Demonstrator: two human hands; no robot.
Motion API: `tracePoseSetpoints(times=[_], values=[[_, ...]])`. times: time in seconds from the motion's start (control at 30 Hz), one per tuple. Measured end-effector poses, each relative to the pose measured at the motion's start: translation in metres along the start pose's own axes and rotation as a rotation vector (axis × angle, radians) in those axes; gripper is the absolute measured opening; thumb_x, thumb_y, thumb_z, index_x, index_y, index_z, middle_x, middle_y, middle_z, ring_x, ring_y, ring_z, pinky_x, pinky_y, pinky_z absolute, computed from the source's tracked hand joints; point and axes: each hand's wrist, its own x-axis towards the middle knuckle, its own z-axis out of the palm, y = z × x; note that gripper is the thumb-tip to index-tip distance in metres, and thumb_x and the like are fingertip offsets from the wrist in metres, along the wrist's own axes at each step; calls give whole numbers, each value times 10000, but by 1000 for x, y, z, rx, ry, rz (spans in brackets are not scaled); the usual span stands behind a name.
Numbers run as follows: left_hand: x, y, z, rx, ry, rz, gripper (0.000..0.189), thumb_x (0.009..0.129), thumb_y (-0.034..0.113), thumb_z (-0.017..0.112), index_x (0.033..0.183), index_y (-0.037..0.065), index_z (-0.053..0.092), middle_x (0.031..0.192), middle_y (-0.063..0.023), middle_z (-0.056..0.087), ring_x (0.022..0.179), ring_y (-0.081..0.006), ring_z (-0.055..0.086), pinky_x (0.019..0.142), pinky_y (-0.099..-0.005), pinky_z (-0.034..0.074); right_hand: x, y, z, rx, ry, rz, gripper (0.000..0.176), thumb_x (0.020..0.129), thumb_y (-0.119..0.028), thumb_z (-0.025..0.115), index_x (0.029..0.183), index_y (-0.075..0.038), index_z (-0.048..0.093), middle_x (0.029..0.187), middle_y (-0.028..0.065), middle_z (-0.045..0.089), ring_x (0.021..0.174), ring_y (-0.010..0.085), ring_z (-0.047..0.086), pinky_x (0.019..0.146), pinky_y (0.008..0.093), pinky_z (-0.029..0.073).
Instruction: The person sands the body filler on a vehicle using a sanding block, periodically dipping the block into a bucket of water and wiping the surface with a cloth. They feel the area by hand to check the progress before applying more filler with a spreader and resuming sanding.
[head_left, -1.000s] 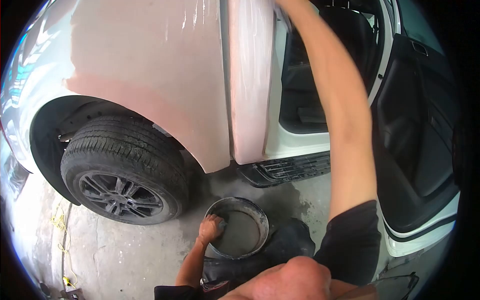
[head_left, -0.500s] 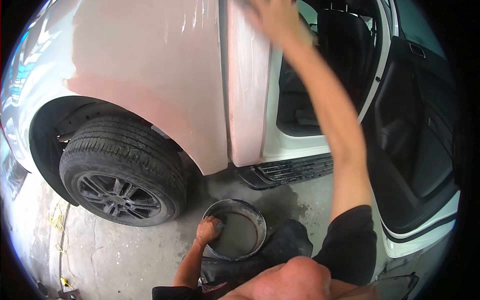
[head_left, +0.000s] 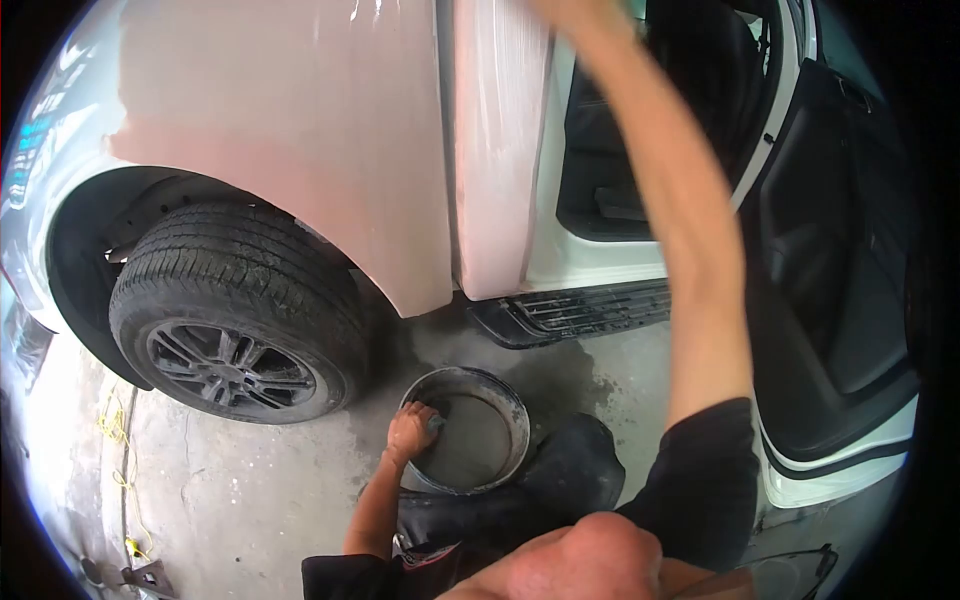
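My left hand (head_left: 411, 430) is closed at the left rim of a round bucket (head_left: 516, 418) of grey, cloudy water, with a small dark greenish thing in its fingers that I cannot make out. Raised to the top edge of the view, my right hand (head_left: 572, 10) is blurred and mostly cut off, near the pinkish, wet-streaked body pillar (head_left: 492, 180). Its fingers, and anything they hold, are out of sight. To the left of the pillar is the vehicle's rear panel (head_left: 280, 110), with pinkish and grey-beige patches.
A black tire (head_left: 235, 300) stands left of the bucket. The side step (head_left: 580, 312) runs below the door opening. An open door (head_left: 835, 270) hangs at the right. A yellow cord (head_left: 122, 450) lies on the concrete floor at the lower left.
My right hand has moved up, nearly out of view. The vehicle and bucket appear slightly higher in the view. My left hand stays at the bucket rim.
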Motion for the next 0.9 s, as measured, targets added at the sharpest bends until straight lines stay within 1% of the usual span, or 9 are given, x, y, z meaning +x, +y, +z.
tracePoseSetpoints(times=[0.07,0.13,0.27,0.37,0.43,0.5,0.63,0.77,0.9], values=[[-2,0,0,2,-9,1,341,761,224,784,1089,158,721,1105,-82,667,1096,-305,620,974,-418,515,-122,-36,27,-172,145,-120,502,868,-331,735,1361,-286,649,1426,253,489,1127,420,568,894,537,474],[0,1,-1,9,8,4,342,765,228,785,1093,156,720,1108,-85,666,1100,-305,618,980,-417,512,-212,-58,39,-42,147,-251,588,914,-381,693,1478,-374,529,1424,244,497,1070,378,582,856,493,518],[2,1,-3,26,13,9,349,770,224,783,1105,152,720,1120,-83,664,1109,-300,614,991,-413,508,-154,-25,34,-60,181,-314,644,823,-340,783,1435,-340,582,1460,228,485,1139,370,588,871,511,476],[-4,4,-2,23,-16,-33,356,767,212,779,1112,148,720,1126,-81,663,1113,-294,611,993,-408,508,-38,-20,-8,100,79,-19,498,988,-280,601,1464,-151,528,1370,231,492,1159,364,547,991,499,489],[1,5,-3,14,-12,-40,358,765,206,778,1113,145,719,1124,-80,662,1113,-291,610,992,-405,508,-36,-24,7,15,283,-29,514,977,-276,627,1466,-154,529,1359,221,493,1138,350,538,977,494,482],[0,4,-5,6,-14,-12,357,764,201,777,1111,140,718,1119,-80,661,1113,-289,609,991,-402,508,-119,-53,23,-121,109,-52,504,893,-342,711,1389,-310,624,1388,179,554,1132,368,593,808,499,503],[-4,8,-7,12,19,8,353,765,199,775,1108,140,716,1100,-77,664,1100,-290,613,983,-406,510,-242,-65,55,-76,142,-345,582,942,-320,639,1507,-339,497,1461,216,482,1108,378,579,871,498,512],[1,5,-7,15,30,3,351,764,198,775,1105,141,718,1091,-73,668,1093,-291,616,982,-407,508,-112,-33,26,-122,71,-189,488,932,-382,659,1408,-309,583,1386,179,558,1020,356,624,817,501,504],[0,4,-2,2,32,-22,343,760,199,779,1094,142,725,1086,-74,672,1085,-294,620,980,-407,509,-6,-28,1,25,269,67,496,981,-260,623,1453,-140,529,1376,231,495,1152,358,546,983,491,492]])
